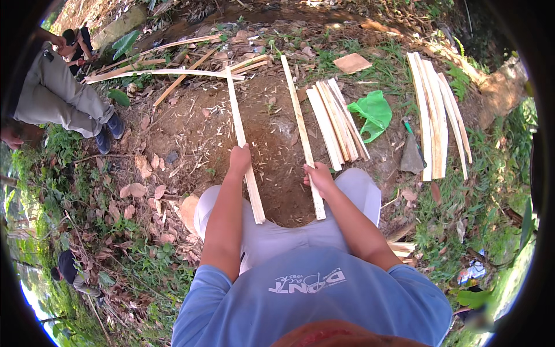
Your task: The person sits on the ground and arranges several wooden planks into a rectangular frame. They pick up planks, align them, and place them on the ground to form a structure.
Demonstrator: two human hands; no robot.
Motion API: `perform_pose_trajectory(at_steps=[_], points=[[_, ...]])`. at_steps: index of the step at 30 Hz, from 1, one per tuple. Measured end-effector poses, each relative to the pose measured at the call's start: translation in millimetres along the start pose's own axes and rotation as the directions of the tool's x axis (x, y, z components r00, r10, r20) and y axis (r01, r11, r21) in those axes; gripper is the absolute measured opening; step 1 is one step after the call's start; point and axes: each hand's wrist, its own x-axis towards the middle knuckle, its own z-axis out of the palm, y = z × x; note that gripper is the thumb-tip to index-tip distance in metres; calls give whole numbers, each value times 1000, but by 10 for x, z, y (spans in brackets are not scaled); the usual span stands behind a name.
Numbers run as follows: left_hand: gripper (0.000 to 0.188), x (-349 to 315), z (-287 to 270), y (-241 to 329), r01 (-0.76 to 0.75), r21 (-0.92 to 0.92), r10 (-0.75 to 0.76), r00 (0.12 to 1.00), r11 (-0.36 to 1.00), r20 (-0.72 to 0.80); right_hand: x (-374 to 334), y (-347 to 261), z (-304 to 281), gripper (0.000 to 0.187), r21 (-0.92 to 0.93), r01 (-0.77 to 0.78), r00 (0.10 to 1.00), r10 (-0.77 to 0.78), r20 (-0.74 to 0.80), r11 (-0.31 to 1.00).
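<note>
Brown soil (283, 191), strewn with wood chips (217, 109), lies before me. At its left rest long split-wood strips (167, 72). My left hand (240, 157) is wrapped around a pale wooden slat (236, 115), and my right hand (318, 177) around a second slat (298, 115), both gripped toward the end nearer me, perhaps for easier control. Further right are a row of slats (325, 130), probably laid side by side for tidiness, then a green plastic bag (373, 113), and another row (421, 115).

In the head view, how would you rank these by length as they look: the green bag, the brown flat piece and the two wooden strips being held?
1. Left held strip and right held strip: too alike to rank.
2. Green bag.
3. Brown flat piece.
</note>
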Motion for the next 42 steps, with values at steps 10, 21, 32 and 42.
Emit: perform_pose_trajectory(at_steps=[10, 21, 32, 42], points=[[47, 536, -273, -43, -102, 235, 127, 988, 967, -93, 289, -52, -16, 30, -58, 37, 996, -42, -84, 998], [37, 760, -557, -290, -282, 495, 316, 949, 822, 16, 520, 643, 4, 42, -538, 191, 954, -284, -96, 821], [60, 576, -779, -857, -224, 562, 133, 971, 796, 199, 522, -475, -499, 35, -949, -140, 915, -329, -233, 282], [75, -608, -1007, -9, -110, 669, -181, 919, 736, 350, 787, 1, -402, 18, -941, -237, 822, -467, -327, 241]])
